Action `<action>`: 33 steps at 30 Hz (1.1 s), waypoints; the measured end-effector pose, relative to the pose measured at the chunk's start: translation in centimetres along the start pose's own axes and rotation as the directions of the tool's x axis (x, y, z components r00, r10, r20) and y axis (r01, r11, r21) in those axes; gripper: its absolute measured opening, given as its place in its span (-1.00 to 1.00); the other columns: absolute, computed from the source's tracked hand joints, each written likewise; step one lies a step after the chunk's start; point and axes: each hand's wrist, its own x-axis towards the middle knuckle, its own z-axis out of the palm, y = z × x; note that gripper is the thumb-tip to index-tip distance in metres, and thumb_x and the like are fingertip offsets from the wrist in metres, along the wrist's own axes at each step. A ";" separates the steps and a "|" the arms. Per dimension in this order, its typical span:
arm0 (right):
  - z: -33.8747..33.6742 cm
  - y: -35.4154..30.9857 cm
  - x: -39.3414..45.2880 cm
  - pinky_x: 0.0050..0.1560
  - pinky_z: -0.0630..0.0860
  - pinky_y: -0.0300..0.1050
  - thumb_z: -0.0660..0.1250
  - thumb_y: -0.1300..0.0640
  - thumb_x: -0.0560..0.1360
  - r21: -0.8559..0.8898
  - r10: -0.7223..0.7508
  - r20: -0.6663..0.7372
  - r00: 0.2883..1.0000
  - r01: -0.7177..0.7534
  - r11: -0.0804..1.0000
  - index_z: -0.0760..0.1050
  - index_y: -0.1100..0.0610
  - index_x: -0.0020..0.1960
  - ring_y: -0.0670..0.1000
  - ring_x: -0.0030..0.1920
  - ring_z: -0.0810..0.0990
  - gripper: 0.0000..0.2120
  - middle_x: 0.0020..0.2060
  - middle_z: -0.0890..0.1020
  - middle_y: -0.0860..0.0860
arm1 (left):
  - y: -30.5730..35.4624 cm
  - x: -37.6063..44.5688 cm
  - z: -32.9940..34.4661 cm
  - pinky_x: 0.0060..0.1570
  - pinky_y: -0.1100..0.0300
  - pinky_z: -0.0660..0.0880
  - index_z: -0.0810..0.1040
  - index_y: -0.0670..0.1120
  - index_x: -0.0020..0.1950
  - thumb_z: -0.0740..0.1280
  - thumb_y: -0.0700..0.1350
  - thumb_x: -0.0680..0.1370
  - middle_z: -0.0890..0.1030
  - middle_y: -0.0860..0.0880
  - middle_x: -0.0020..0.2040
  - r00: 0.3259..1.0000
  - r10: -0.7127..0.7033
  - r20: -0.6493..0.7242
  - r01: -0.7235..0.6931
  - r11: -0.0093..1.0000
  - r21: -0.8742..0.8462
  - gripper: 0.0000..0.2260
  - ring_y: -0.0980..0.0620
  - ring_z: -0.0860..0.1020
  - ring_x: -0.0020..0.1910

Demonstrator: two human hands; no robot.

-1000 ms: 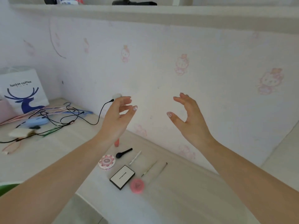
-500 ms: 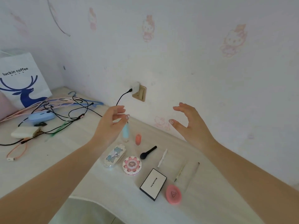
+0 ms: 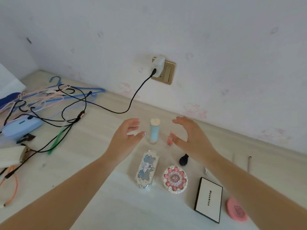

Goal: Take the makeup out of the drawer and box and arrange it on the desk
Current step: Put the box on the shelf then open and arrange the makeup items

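Makeup lies in rows on the pale desk (image 3: 103, 193). A blue tube with a white heart cap (image 3: 154, 131) stands upright near the wall, with a small coral tube (image 3: 170, 139) beside it. In front lie an ornate silver-blue case (image 3: 147, 168), a round pink compact (image 3: 175, 179), a white black-edged palette (image 3: 208, 199), a pink puff case (image 3: 235, 209) and a black brush (image 3: 183, 160). My left hand (image 3: 127, 136) hovers left of the blue tube, fingers loosely spread, holding nothing. My right hand (image 3: 191, 138) hovers on its right, empty, partly covering the coral tube.
Black cables (image 3: 74, 113) run from a white charger (image 3: 158, 66) in the wall socket across the desk's left side. Hangers (image 3: 74, 92), a blue power bank (image 3: 21, 128) and a white pouch (image 3: 10, 156) lie there. Two thin pencils (image 3: 249, 163) rest far right.
The view has tilted down toward the desk. Both hands have lowered from in front of the wall to either side of the blue tube, still empty.
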 end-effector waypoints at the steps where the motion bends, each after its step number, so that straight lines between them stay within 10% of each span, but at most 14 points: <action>1: 0.4 0.2 0.6 0.36 0.00 -0.32 0.35 0.01 0.48 -0.031 -0.004 -0.009 1.000 0.004 0.999 0.33 -0.02 0.36 -0.13 0.48 0.11 -0.52 0.40 0.33 -0.12 | -0.8 0.4 0.3 0.18 0.10 0.47 0.41 0.19 0.09 0.46 -0.12 0.40 0.52 0.15 0.14 0.999 -0.007 0.038 0.007 1.000 0.005 -0.62 0.21 0.50 0.17; 9: 3.2 1.7 6.6 0.50 -0.21 -0.04 0.31 -0.17 0.44 -0.203 -0.127 0.000 0.992 0.124 0.971 0.21 -0.10 0.42 -0.16 0.46 0.18 -0.40 0.36 0.39 -0.17 | -6.5 5.7 3.3 0.21 0.30 0.33 0.32 0.27 0.24 0.45 0.15 0.22 0.46 0.26 0.27 0.969 0.059 0.241 -0.074 0.996 0.052 -0.38 0.36 0.39 0.27; 14: 4.7 2.0 7.9 0.47 -0.16 -0.06 0.32 -0.19 0.42 -0.196 -0.146 0.112 0.983 0.166 0.966 0.32 -0.15 0.24 -0.27 -0.19 0.58 -0.57 0.09 0.50 -0.31 | -9.2 6.9 4.8 0.15 0.20 0.45 0.47 0.18 0.06 0.42 0.03 0.35 0.62 0.20 -0.01 0.943 0.177 0.282 -0.202 0.978 0.060 -0.69 0.25 0.56 0.10; 19: 5.8 1.9 7.7 0.20 0.29 -0.24 0.36 -0.10 0.42 -0.206 -0.217 0.054 0.975 0.224 0.953 0.42 -0.10 0.07 -0.26 -0.17 0.54 -0.74 -0.09 0.51 -0.26 | -9.6 6.8 5.1 0.06 0.17 0.52 0.50 0.16 -0.02 0.40 0.12 0.32 0.65 0.11 -0.07 0.929 0.304 0.210 -0.314 0.949 0.018 -0.74 0.16 0.62 0.00; 24: 6.6 0.3 5.5 -0.05 0.53 -0.29 0.45 0.03 0.37 0.171 -0.206 -0.084 0.975 0.218 0.961 0.42 -0.14 0.04 -0.21 0.03 0.59 -0.69 -0.03 0.62 -0.19 | -7.8 5.0 3.8 0.11 0.08 0.54 0.52 0.17 -0.04 0.47 0.13 0.23 0.68 0.13 -0.07 0.908 0.414 0.062 -0.413 0.910 -0.020 -0.66 0.18 0.63 -0.02; 33: 8.4 -3.6 -1.7 -0.61 0.34 -0.46 0.44 0.07 0.42 0.394 -0.122 -0.269 0.956 0.224 0.891 0.43 -0.09 0.11 -0.03 -0.14 0.63 -0.68 -0.08 0.62 -0.09 | -5.7 -2.1 1.7 0.04 -0.03 0.54 0.50 0.03 -0.09 0.43 0.20 0.21 0.69 0.05 -0.13 0.893 0.448 0.036 -0.444 0.892 -0.082 -0.61 0.03 0.64 -0.09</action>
